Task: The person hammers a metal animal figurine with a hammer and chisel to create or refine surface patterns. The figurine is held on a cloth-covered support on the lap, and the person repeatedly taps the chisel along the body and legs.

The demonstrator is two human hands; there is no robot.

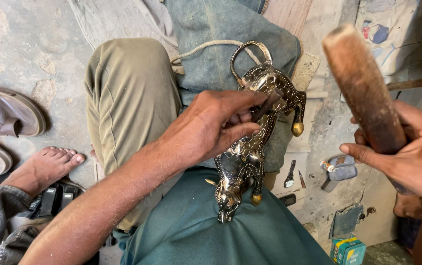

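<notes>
Item: dark, gold-patterned metal animal figurine (pixel 253 147), glossy, its body covered in fine engraved scale and dot work. A tail loops in a closed arch at the far end; the head points toward the wearer, with small horns or ears. Legs end in rounded brass-coloured feet, one at the right flank, one near the head. It lies lengthwise on a grey-blue cloth pad (pixel 211 44) over the lap, its head resting on teal fabric (pixel 196 230) nearest the camera.

Left hand (pixel 211 125): fingers closed around a short dark metal punch (pixel 269 102), whose tip is set against the figurine's back; the same hand rests on the body.

Right hand (pixel 412 152): wrapped around a thick, worn wooden handle (pixel 363 88), raised to the right, well apart from the figurine. The handle's lower end and whatever head it carries are hidden behind the hand.

Surroundings: an olive trouser knee (pixel 130 98) to the left; a bare foot (pixel 44 167) on the concrete floor; two brown sandals (pixel 4 113) at the left edge, partly cut off. To the right on the floor, small hand tools (pixel 290 174), a grey-blue object (pixel 341 169) hard to identify, and a small teal box (pixel 348 251) cut off at the bottom.

Obscured: the figurine's middle beneath the left hand; the punch's contact point, not clear.
</notes>
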